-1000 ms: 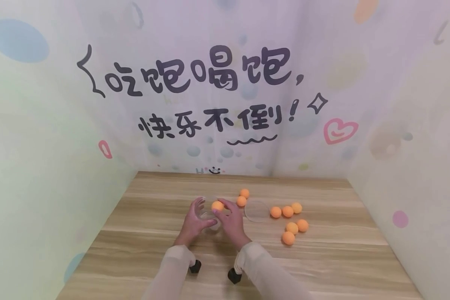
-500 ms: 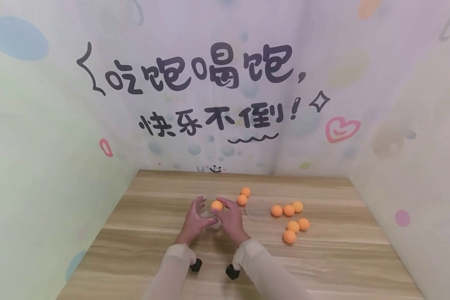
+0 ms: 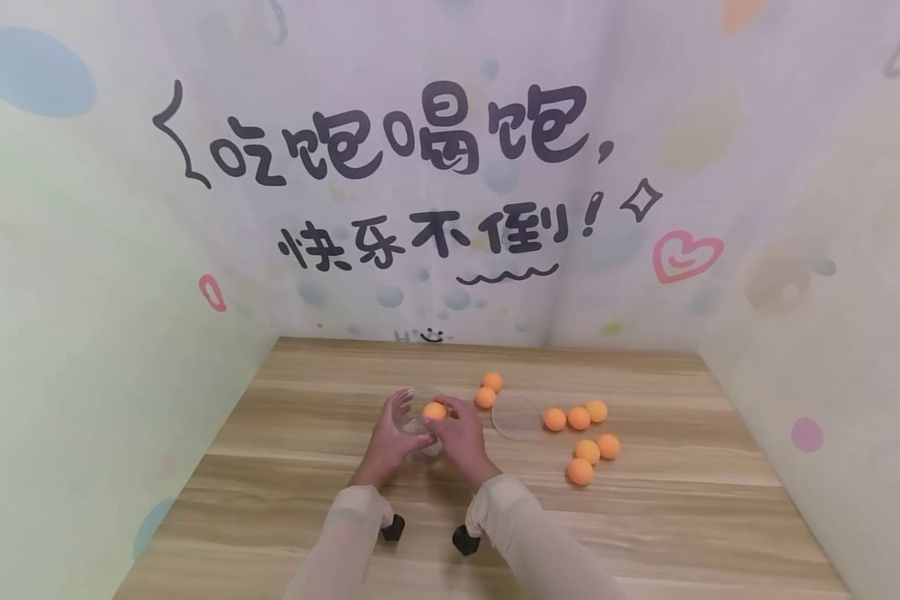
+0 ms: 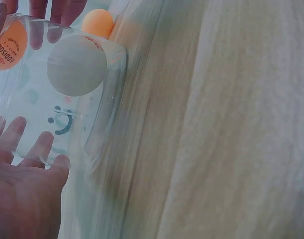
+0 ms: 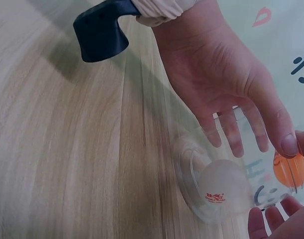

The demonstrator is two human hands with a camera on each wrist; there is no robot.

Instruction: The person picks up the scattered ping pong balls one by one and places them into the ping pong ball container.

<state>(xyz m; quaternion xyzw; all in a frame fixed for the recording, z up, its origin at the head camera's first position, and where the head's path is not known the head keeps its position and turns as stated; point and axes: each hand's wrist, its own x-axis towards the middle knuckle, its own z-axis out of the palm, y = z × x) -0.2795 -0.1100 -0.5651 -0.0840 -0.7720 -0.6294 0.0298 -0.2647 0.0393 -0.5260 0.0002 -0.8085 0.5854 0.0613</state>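
Note:
A clear plastic jar [image 4: 32,94] is gripped between both hands above the table, with a white ping-pong ball [image 5: 224,186] inside at its base. The left hand [image 3: 384,437] curls its fingers and thumb around the jar's left side. At the mouth, the right hand [image 3: 461,437] pinches an orange ping-pong ball [image 3: 434,412] between thumb and forefinger. Its other fingers [image 5: 231,137] lie along the jar's wall. Printed lettering shows on this orange ball in the left wrist view. Whether it is inside the rim is hard to tell.
A round clear lid [image 3: 517,418] lies on the wooden table [image 3: 285,500] right of the hands. Around it sit several orange balls, among them a pair [image 3: 485,397] behind, a row [image 3: 578,418] and a cluster [image 3: 587,452] at right. Printed walls enclose the table.
The head view has shifted slightly. Both hands keep nearly the same pose around the jar, and the orange ball stays pinched at its mouth. The loose balls and lid have not moved.

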